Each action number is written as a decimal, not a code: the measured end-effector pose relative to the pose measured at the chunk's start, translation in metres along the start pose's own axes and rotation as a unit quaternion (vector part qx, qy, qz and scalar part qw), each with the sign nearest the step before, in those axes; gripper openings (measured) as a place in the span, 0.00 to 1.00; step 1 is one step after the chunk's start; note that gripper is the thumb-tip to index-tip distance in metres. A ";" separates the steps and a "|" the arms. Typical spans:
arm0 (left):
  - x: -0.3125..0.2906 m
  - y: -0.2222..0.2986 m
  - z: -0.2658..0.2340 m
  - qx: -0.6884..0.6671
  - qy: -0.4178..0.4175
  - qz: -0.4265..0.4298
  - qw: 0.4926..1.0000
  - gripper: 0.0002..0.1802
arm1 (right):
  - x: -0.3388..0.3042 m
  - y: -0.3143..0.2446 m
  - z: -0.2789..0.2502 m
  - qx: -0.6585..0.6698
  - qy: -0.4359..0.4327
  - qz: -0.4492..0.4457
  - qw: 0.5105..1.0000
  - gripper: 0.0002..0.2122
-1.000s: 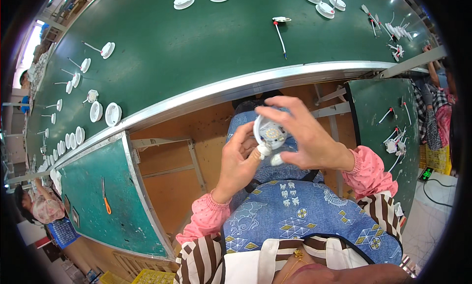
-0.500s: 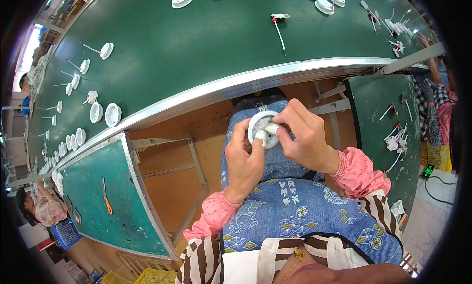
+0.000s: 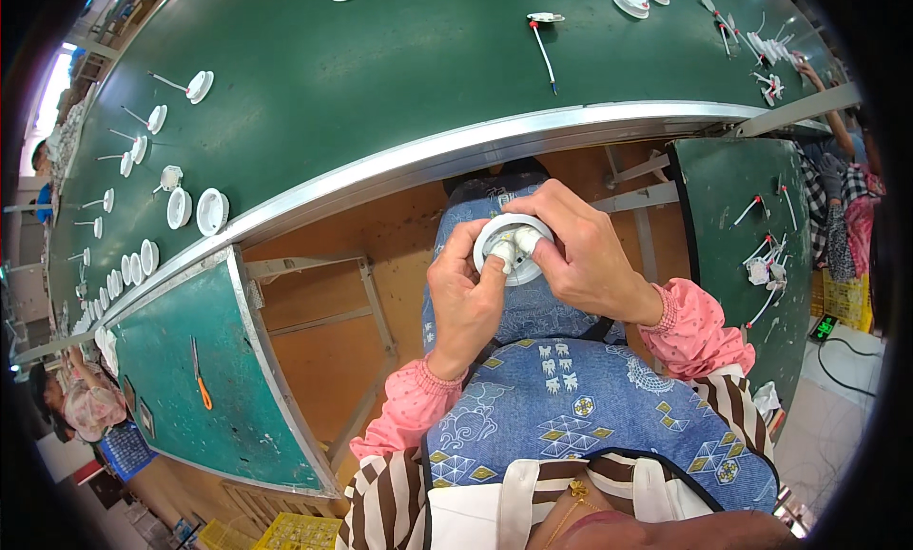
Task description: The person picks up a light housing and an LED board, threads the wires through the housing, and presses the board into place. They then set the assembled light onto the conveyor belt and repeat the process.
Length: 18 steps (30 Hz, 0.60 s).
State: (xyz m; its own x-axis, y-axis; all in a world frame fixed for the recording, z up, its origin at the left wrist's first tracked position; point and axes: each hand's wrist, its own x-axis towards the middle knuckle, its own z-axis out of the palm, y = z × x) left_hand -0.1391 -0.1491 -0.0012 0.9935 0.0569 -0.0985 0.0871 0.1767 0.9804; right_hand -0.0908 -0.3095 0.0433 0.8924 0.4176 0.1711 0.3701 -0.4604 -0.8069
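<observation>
Above my lap, both hands hold a round white plastic lamp housing (image 3: 520, 276), its open side facing up. My left hand (image 3: 461, 298) grips its left rim, the thumb reaching inside. My right hand (image 3: 585, 255) curls around the right and far edge, with its thumb and a finger pressed into the middle. White wrapping covers the tips of both thumbs and a right finger. Those fingers largely hide what lies inside the housing.
On the green table (image 3: 380, 65) ahead stand open white housings (image 3: 213, 212), wired lamps (image 3: 200, 87) and a small part with a lead (image 3: 544, 55). Scissors (image 3: 200, 374) lie on the left side table. The right one holds wired parts (image 3: 759, 269). Other people work at both sides.
My right hand has shifted slightly left and farther over the housing, and its fingers now press deeper into the middle. The left hand keeps its hold on the rim.
</observation>
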 end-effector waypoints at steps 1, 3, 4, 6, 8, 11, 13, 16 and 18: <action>0.000 0.001 0.000 0.000 -0.001 -0.003 1.000 0.12 | -0.001 0.001 0.001 0.001 0.000 0.002 1.000 0.13; 0.000 0.004 0.001 -0.003 -0.017 -0.014 1.000 0.11 | -0.002 0.004 0.004 0.003 -0.004 0.001 1.000 0.11; 0.002 0.002 0.001 -0.002 -0.017 -0.016 1.000 0.11 | -0.003 0.005 0.006 0.005 -0.004 0.002 1.000 0.11; 0.005 -0.013 -0.001 -0.050 -0.022 -0.024 0.998 0.12 | -0.005 0.010 0.015 -0.007 0.029 0.009 1.000 0.09; 0.016 -0.021 -0.006 -0.046 -0.029 -0.034 0.998 0.12 | -0.004 0.021 0.023 0.018 0.032 0.043 0.998 0.09; 0.022 -0.020 -0.015 0.079 -0.059 0.012 0.995 0.15 | -0.004 0.027 0.030 0.108 0.054 0.089 0.989 0.08; 0.020 -0.009 -0.008 0.093 -0.018 0.055 0.994 0.17 | -0.004 0.025 0.032 0.170 0.080 0.102 0.977 0.07; 0.014 0.011 -0.004 0.148 0.020 0.063 0.987 0.21 | 0.000 0.018 0.031 0.234 0.130 0.124 0.956 0.07; 0.010 0.004 -0.002 0.079 0.032 0.032 0.996 0.21 | -0.001 0.016 0.034 0.254 0.133 0.118 0.951 0.07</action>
State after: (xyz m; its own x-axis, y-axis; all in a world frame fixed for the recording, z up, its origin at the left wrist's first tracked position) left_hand -0.1292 -0.1462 0.0014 0.9912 0.1258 -0.0416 0.0401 0.0144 0.9991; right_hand -0.0949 -0.2905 0.0109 0.9939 0.1054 0.0329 0.0384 -0.0510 -0.9980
